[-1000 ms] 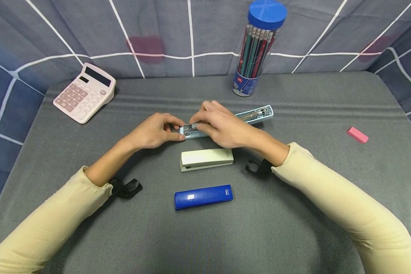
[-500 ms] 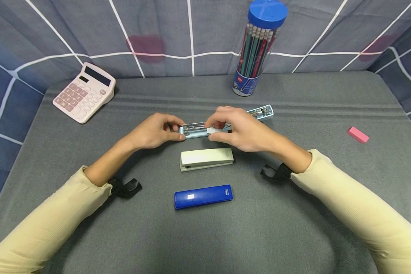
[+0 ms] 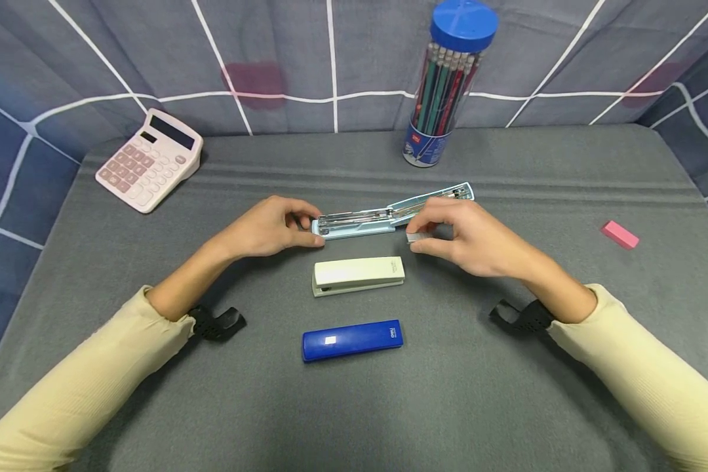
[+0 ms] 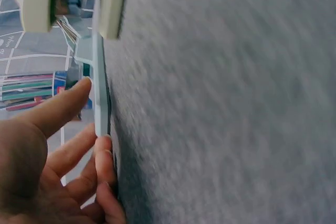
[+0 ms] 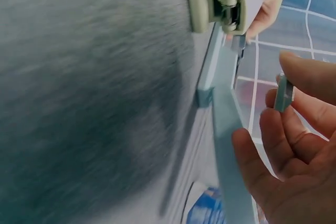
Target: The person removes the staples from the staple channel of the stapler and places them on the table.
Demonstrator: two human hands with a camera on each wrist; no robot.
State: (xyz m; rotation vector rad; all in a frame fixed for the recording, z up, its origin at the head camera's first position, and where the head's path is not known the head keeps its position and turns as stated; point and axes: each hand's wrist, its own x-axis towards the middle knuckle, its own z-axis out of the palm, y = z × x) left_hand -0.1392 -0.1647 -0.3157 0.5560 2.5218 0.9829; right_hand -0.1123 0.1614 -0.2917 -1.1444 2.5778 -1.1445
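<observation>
A light blue stapler (image 3: 360,225) lies opened out flat on the table, its top swung back to the right and its metal rail showing. My left hand (image 3: 275,226) pinches the base's left end between thumb and fingers, also visible in the left wrist view. My right hand (image 3: 478,236) has moved off the stapler and pinches a short silver strip of staples (image 5: 284,93) between thumb and fingertips, just right of the hinge. In front of it lies a pale green stapler (image 3: 358,274), closed. Nearer still is a closed blue stapler (image 3: 353,341).
A pink and white calculator (image 3: 150,160) stands at the back left. Behind the opened stapler stands a tall tube of pencils (image 3: 442,92) with a blue lid. A pink eraser (image 3: 620,235) lies at the right. A checked cloth (image 3: 295,65) hangs behind the grey table (image 3: 507,406).
My right hand has drawn the strip of staples rightward from the light blue stapler's base, past the hinge, uncovering the rail. My left hand has stayed at the stapler's left end.
</observation>
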